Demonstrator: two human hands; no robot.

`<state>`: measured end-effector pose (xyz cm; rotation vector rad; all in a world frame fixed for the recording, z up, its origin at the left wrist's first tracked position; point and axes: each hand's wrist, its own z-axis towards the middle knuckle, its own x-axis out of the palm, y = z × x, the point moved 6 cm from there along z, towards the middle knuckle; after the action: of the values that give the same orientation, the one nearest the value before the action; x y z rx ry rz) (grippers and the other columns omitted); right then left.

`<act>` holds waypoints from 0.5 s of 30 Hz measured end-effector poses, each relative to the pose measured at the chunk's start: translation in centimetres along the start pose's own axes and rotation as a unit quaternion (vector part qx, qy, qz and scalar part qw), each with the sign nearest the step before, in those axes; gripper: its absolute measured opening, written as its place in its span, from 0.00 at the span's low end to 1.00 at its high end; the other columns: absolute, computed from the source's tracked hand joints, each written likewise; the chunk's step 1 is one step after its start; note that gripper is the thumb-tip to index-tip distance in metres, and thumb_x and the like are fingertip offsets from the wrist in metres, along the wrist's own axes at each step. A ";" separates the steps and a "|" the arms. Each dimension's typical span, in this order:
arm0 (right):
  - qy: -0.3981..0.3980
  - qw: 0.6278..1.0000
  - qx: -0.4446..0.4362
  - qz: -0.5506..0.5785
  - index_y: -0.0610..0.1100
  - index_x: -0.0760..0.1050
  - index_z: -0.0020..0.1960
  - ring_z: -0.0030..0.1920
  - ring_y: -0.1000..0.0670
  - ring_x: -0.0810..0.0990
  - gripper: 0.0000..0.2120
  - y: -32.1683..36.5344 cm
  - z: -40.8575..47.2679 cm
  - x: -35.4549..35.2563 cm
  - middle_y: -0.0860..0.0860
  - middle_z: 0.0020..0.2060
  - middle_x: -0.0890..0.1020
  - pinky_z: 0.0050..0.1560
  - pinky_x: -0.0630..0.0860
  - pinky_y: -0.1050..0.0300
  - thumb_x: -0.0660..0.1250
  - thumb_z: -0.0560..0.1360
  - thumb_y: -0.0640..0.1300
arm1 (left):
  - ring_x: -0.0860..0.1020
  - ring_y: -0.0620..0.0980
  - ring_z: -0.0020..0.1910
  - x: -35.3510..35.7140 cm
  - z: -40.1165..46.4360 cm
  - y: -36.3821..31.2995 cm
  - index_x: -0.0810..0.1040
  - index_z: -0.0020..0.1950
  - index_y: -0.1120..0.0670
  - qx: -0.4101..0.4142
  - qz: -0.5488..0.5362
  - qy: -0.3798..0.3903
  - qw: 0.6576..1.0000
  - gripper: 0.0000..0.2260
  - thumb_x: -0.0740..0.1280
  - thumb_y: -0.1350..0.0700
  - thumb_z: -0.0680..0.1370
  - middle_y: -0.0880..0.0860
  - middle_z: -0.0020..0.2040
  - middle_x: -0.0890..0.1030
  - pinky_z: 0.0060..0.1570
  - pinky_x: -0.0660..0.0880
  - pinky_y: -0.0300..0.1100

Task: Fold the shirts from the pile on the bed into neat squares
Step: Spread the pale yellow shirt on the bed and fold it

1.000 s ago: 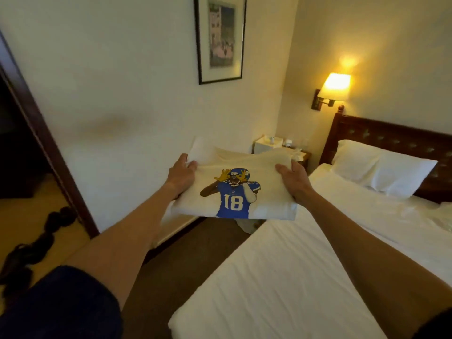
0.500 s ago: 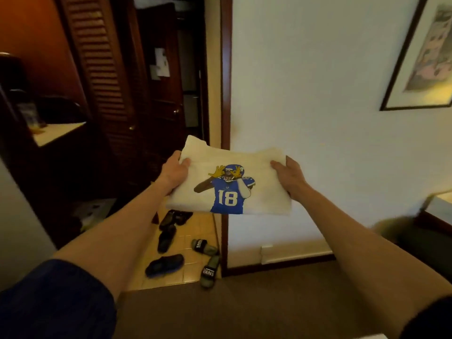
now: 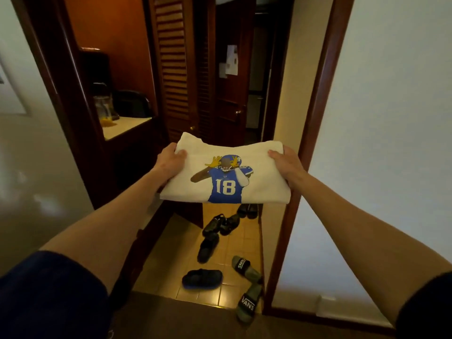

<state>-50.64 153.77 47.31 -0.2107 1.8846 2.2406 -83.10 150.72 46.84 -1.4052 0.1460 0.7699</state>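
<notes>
A dark wooden door frame (image 3: 315, 133) opens onto a tiled floor (image 3: 176, 272) strewn with footwear: black shoes (image 3: 208, 245) in a loose line, and two green slides (image 3: 247, 267) marked VANS nearest the carpet edge. On the far side stands a louvred door (image 3: 172, 69), and beside it a dark door with papers (image 3: 231, 59) stuck to it. To the left, a pale counter (image 3: 122, 127) carries a glass jug (image 3: 104, 107) and a black bag (image 3: 132, 100). White wall (image 3: 391, 118) fills the right.
</notes>
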 end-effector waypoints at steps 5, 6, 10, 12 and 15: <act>-0.019 1.000 0.015 0.005 0.48 0.74 0.59 0.46 0.51 0.80 0.08 -0.8 11.0 3.5 0.49 0.49 0.80 0.43 0.77 0.54 0.61 0.81 0.46 | 0.78 0.56 0.55 2.3 12.1 0.8 0.70 0.68 0.54 0.011 -0.013 0.022 1.000 0.14 0.58 0.52 0.84 0.56 0.58 0.77 0.57 0.77 0.53; -0.025 1.000 0.017 0.008 0.48 0.74 0.58 0.46 0.51 0.80 0.07 -0.9 13.1 4.0 0.49 0.49 0.80 0.43 0.77 0.54 0.62 0.81 0.46 | 0.78 0.56 0.56 2.9 14.5 0.7 0.70 0.68 0.55 0.012 -0.012 0.026 1.000 0.14 0.58 0.52 0.84 0.56 0.59 0.77 0.57 0.76 0.53; -0.042 0.999 0.022 0.003 0.47 0.75 0.58 0.49 0.46 0.81 0.07 -1.9 21.5 5.4 0.47 0.51 0.81 0.52 0.79 0.48 0.62 0.81 0.45 | 0.77 0.56 0.56 5.7 23.2 0.7 0.70 0.69 0.56 0.019 -0.014 0.043 0.999 0.15 0.57 0.52 0.84 0.57 0.59 0.77 0.55 0.76 0.52; -0.051 0.998 0.025 0.002 0.47 0.76 0.58 0.52 0.44 0.81 0.08 -2.8 25.9 5.9 0.45 0.53 0.82 0.55 0.80 0.46 0.62 0.81 0.45 | 0.77 0.55 0.55 7.3 27.7 0.8 0.70 0.69 0.56 0.021 -0.016 0.049 0.998 0.16 0.57 0.52 0.84 0.57 0.59 0.76 0.54 0.75 0.51; -0.068 0.997 0.025 -0.005 0.45 0.77 0.60 0.53 0.43 0.81 0.10 -4.4 33.0 6.5 0.45 0.54 0.82 0.56 0.79 0.46 0.63 0.80 0.45 | 0.77 0.55 0.54 10.4 34.6 1.1 0.71 0.66 0.55 0.032 -0.016 0.060 0.998 0.14 0.58 0.52 0.83 0.56 0.58 0.77 0.53 0.76 0.51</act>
<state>-55.05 187.41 47.30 -0.0570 1.8612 2.1399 -87.76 186.60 47.41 -1.3910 0.2395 0.6491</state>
